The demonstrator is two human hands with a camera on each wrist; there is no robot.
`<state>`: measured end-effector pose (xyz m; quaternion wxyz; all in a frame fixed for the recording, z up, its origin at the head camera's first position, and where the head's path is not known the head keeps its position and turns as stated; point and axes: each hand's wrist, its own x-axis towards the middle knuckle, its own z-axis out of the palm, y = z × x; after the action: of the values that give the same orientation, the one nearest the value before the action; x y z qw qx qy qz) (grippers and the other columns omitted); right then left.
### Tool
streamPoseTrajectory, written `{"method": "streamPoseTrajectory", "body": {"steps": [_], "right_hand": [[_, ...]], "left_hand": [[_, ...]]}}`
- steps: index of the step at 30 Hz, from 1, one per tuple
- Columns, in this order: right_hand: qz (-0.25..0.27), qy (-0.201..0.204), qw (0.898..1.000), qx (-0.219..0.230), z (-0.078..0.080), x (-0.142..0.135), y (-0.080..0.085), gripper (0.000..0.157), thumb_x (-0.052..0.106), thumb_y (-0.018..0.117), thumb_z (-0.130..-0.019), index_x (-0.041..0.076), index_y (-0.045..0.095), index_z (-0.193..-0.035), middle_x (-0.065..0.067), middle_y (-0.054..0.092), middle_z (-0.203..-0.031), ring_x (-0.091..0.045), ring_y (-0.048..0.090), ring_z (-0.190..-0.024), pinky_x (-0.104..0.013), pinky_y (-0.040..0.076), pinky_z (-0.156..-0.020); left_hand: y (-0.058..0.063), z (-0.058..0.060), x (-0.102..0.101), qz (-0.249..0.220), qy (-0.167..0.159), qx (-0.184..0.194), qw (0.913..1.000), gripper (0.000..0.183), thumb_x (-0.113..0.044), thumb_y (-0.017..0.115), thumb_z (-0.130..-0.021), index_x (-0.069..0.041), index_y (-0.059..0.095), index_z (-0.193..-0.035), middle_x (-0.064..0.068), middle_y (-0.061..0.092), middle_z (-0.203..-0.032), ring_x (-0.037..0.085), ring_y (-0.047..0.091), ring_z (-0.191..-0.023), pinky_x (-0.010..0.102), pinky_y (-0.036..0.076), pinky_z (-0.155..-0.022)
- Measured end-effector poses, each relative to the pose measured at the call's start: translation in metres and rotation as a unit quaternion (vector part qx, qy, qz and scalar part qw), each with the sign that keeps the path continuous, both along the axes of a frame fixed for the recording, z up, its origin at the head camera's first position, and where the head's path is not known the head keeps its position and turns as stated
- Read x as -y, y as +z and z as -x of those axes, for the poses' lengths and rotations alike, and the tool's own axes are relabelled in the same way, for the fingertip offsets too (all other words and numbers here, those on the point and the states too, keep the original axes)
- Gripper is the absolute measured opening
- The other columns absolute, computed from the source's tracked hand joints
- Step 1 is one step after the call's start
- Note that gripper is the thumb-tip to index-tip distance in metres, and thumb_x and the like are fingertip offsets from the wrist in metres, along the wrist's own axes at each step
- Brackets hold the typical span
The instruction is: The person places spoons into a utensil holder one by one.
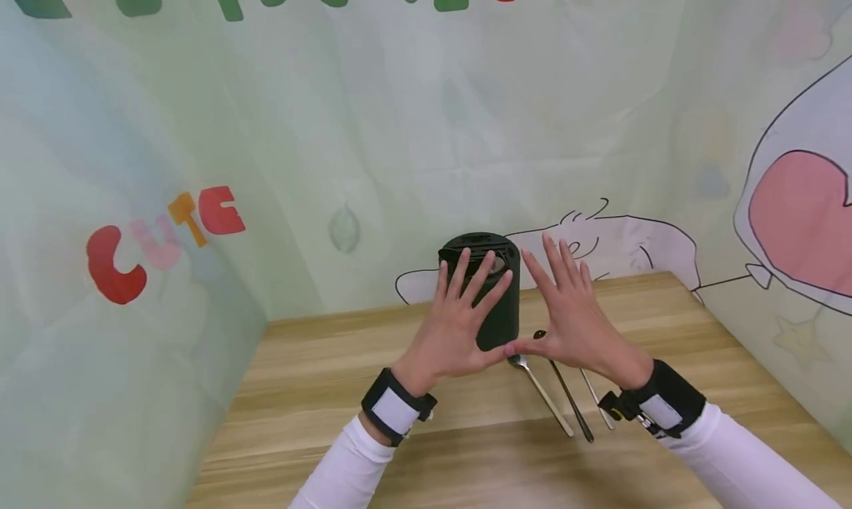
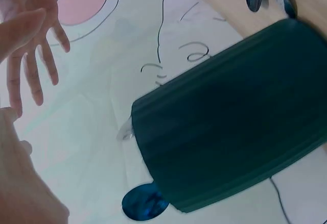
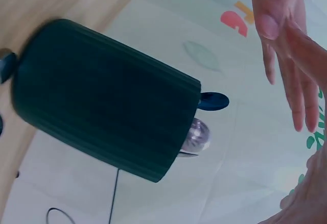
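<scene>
My left hand [image 1: 455, 331] is raised over the table with its fingers spread, in front of a dark green cylindrical holder [image 1: 502, 320]. To its right my right hand [image 1: 575, 320] spreads its fingers too, and the two thumb tips meet or nearly meet. Neither hand holds anything. The holder stands upright; a dark spoon head [image 3: 213, 101] and a clear or silvery rounded utensil head [image 3: 196, 136] stick out of its mouth in the right wrist view. On the table lie a light-handled spoon [image 1: 547, 399], a dark spoon [image 1: 571, 394] and a thin silver utensil [image 1: 597, 400], its far end hidden by the right hand.
The wood-grain table [image 1: 319, 390] reaches back to a printed cloth backdrop [image 1: 373, 124], which also hangs along both sides. The holder stands near the table's back edge. Black straps with small devices [image 1: 665, 398] circle both wrists, above white sleeves.
</scene>
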<state>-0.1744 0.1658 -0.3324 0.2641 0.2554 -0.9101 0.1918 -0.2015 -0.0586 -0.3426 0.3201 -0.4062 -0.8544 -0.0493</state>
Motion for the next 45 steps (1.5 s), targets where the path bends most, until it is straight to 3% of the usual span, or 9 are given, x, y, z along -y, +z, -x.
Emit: {"method": "streamPoseTrajectory", "body": {"steps": [4,8,15,22,28,35,40,45], "right_hand": [[-0.011,-0.011,1.0,0.016,-0.012,-0.009,-0.014,0.14,0.055,0.092,-0.053,0.022,0.007,-0.159,-0.015,-0.006,-0.166,-0.045,-0.004,-0.151,-0.078,0.01,-0.108],[-0.021,-0.03,0.999,0.038,-0.023,-0.018,-0.032,0.14,0.056,0.092,-0.052,0.02,0.009,-0.159,-0.017,-0.004,-0.166,-0.047,-0.001,-0.15,-0.077,0.011,-0.109],[-0.035,-0.065,0.993,0.088,-0.039,-0.031,-0.067,0.134,0.062,0.087,-0.055,0.018,0.014,-0.159,-0.018,-0.001,-0.166,-0.05,0.006,-0.149,-0.076,0.014,-0.109],[-0.038,-0.079,0.988,0.129,-0.047,-0.033,-0.096,0.129,0.055,0.089,-0.057,0.019,0.018,-0.158,-0.023,0.014,-0.162,-0.054,0.018,-0.145,-0.075,0.021,-0.107],[-0.044,-0.081,0.983,0.157,-0.051,-0.032,-0.117,0.119,0.05,0.09,-0.06,0.014,0.027,-0.155,-0.024,0.022,-0.16,-0.05,0.027,-0.143,-0.072,0.025,-0.108],[-0.035,-0.079,0.979,0.183,-0.054,-0.031,-0.136,0.115,0.048,0.09,-0.061,0.008,0.033,-0.152,-0.026,0.028,-0.158,-0.048,0.031,-0.142,-0.068,0.028,-0.109],[-0.035,-0.074,0.978,0.192,-0.051,-0.028,-0.147,0.111,0.044,0.09,-0.063,0.006,0.035,-0.151,-0.025,0.034,-0.155,-0.045,0.038,-0.14,-0.063,0.036,-0.107],[-0.028,-0.077,0.977,0.198,-0.047,-0.025,-0.152,0.098,0.034,0.092,-0.063,0.004,0.046,-0.143,-0.022,0.048,-0.145,-0.04,0.049,-0.131,-0.058,0.043,-0.103]], "left_hand": [[-0.011,-0.004,-0.006,0.019,-0.009,0.015,0.9997,0.107,-0.069,0.067,-0.076,-0.022,0.016,-0.157,0.012,0.009,-0.166,0.042,0.005,-0.152,0.066,0.013,-0.118],[-0.028,-0.007,-0.014,0.041,-0.017,0.061,0.9972,0.107,-0.067,0.067,-0.078,-0.023,0.012,-0.158,0.01,0.004,-0.167,0.038,0.0,-0.153,0.063,0.009,-0.12],[-0.061,-0.013,-0.035,0.085,-0.026,0.146,0.9852,0.102,-0.062,0.064,-0.084,-0.027,0.005,-0.159,0.001,-0.006,-0.168,0.027,-0.009,-0.154,0.056,0.009,-0.123],[-0.091,-0.012,-0.05,0.131,-0.023,0.191,0.9724,0.093,-0.054,0.065,-0.087,-0.025,0.013,-0.159,-0.001,0.005,-0.168,0.023,0.001,-0.155,0.052,0.017,-0.122],[-0.108,-0.009,-0.058,0.195,-0.009,0.202,0.9597,0.09,-0.033,0.072,-0.085,-0.029,0.019,-0.157,-0.004,0.019,-0.165,0.021,0.015,-0.154,0.047,0.026,-0.121],[-0.122,-0.006,-0.071,0.238,-0.009,0.214,0.9474,0.078,-0.029,0.073,-0.085,-0.028,0.033,-0.153,-0.008,0.027,-0.162,0.016,0.024,-0.151,0.044,0.033,-0.118],[-0.128,-0.004,-0.077,0.245,-0.006,0.207,0.9472,0.07,-0.032,0.074,-0.086,-0.028,0.043,-0.148,-0.009,0.04,-0.156,0.013,0.034,-0.146,0.043,0.036,-0.115],[-0.128,-0.003,-0.08,0.247,-0.014,0.2,0.948,0.054,-0.03,0.073,-0.086,-0.027,0.056,-0.138,-0.013,0.054,-0.144,0.009,0.043,-0.139,0.04,0.037,-0.115]]}}
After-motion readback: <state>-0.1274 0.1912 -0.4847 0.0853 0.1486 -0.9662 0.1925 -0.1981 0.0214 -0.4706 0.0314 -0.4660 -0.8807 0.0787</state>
